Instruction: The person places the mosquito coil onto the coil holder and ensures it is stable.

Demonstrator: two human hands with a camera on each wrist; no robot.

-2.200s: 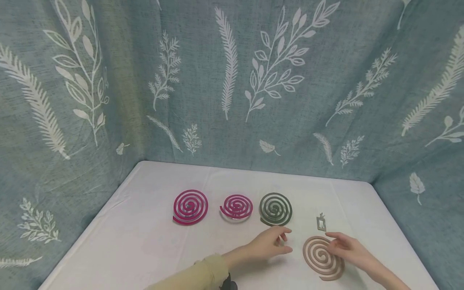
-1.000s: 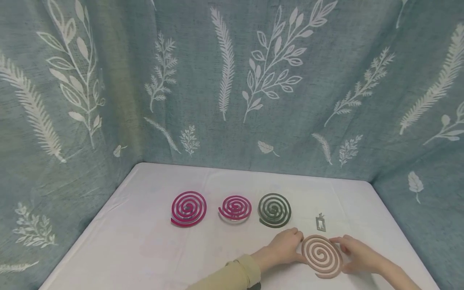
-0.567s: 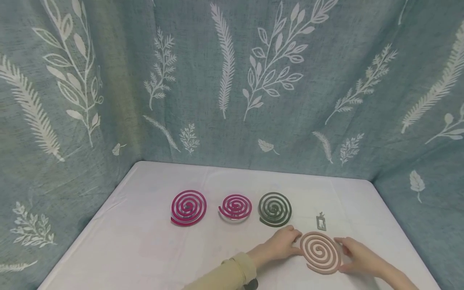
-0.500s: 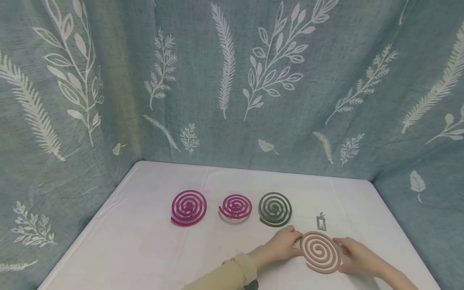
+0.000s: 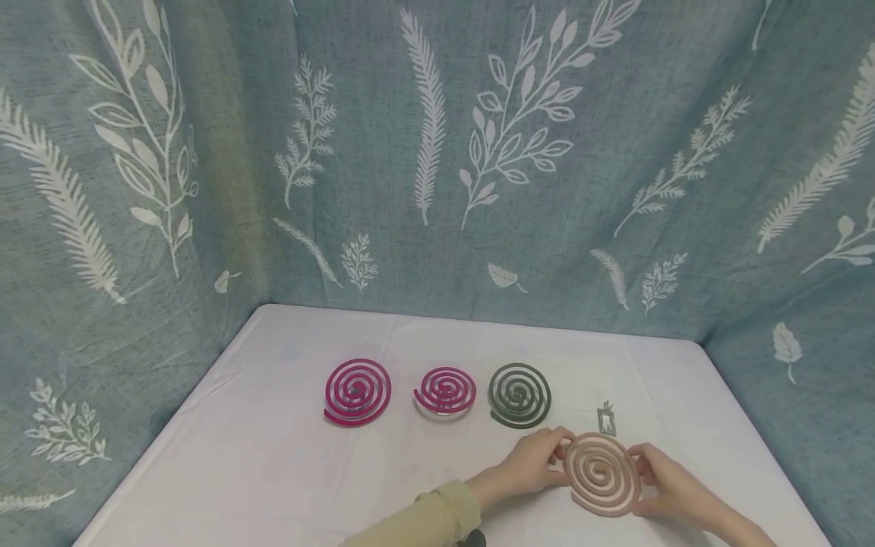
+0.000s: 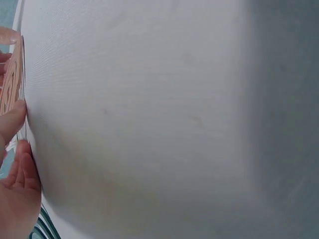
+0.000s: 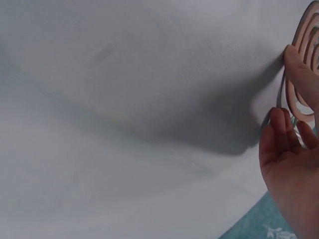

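A brown mosquito coil [image 5: 601, 472] is held between both hands near the table's front right. My left hand [image 5: 529, 465] grips its left edge between thumb and fingers. At the opposite edge my right hand [image 5: 668, 486] pinches it the same way. In the left wrist view the coil [image 6: 18, 74] shows nearly edge-on, with the left hand's thumb against it. The right wrist view shows part of the coil [image 7: 294, 94] and a shadow on the cloth below. Just behind it lies a small metal coil stand [image 5: 607, 434], a frame with an upright tip.
Farther back, a green mosquito coil [image 5: 519, 394] and two magenta coils, one on the left [image 5: 357, 390] and one in the middle [image 5: 445, 388], stand in a row on stands. A white cloth [image 5: 273, 456] covers the table. A patterned blue-green curtain [image 5: 383, 152] hangs around it.
My left hand has come rightward to the coil's left edge, and the right hand has shifted onto its right edge. The coil has moved slightly back and left and turned clockwise.
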